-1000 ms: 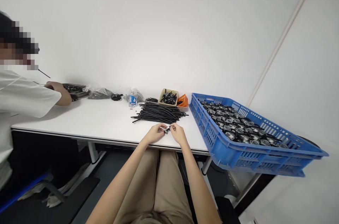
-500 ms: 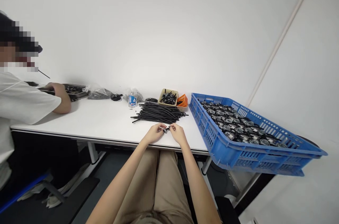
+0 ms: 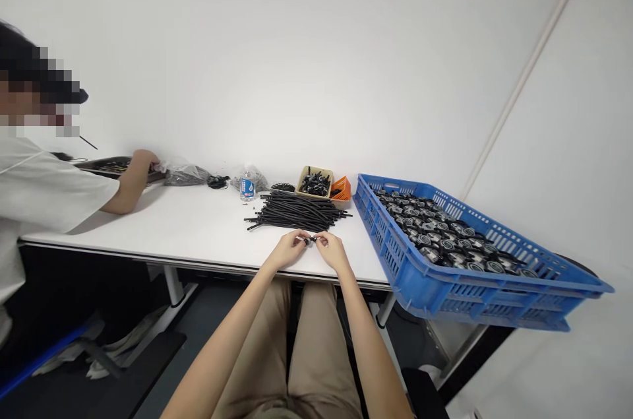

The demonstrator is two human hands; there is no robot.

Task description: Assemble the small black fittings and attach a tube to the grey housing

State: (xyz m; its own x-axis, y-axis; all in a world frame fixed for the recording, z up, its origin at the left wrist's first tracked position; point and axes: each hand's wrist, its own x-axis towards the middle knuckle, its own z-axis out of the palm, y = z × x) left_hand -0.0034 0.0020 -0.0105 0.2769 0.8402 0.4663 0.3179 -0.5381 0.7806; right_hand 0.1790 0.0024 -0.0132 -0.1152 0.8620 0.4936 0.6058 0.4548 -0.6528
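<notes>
Close to the table's front edge, my left hand (image 3: 291, 249) and my right hand (image 3: 330, 250) meet over a small black and silver part (image 3: 310, 240). Both hands are closed, with fingertips pinching the part from either side. Its exact kind is too small to make out, and the fingers cover some of it. Just beyond my hands lies a pile of black rubber tubes (image 3: 297, 210). Behind the pile stands a cream bin (image 3: 300, 188) of black small parts, beside an orange basket (image 3: 342, 187).
A large blue crate (image 3: 410, 274) filled with rows of black and silver parts stands at the right. On the white table (image 3: 198, 221) are a water bottle (image 3: 247, 185) and a plastic bag (image 3: 185, 173). At left, a co-worker (image 3: 54, 188) reaches over a metal tray (image 3: 157, 176).
The small part has turned slightly between my fingers; my hands stay nearly in place. The co-worker's arm has moved right, toward the plastic bag. My knees have spread a little.
</notes>
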